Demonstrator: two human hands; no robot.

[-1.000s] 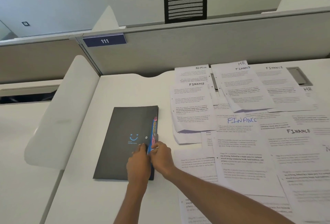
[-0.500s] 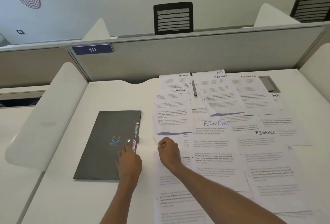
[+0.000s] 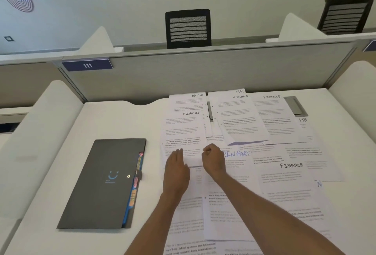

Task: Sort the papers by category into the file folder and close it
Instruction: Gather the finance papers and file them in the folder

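Head view. The folder (image 3: pixel 105 183) lies flat on the desk (image 3: pixel 122 120), left of the papers (image 3: pixel 284 183) and apart from them. Its cover is down. Coloured tabs (image 3: pixel 136 181) show along its right edge.

The papers are spread in overlapping layers across the right half of the desk. Headings read FINANCE, HR and ADMIN, mixed together. No sorted stack is visible.

The left hand (image 3: pixel 176 170) lies flat, fingers straight, on the lower edge of a FINANCE sheet (image 3: pixel 183 130). The right hand (image 3: pixel 213 160) is curled at that sheet's lower right corner; whether it pinches the edge cannot be told.

Assessment: early stage. The first pick-up appears to be in hand. Sorting, filing and closing all remain.
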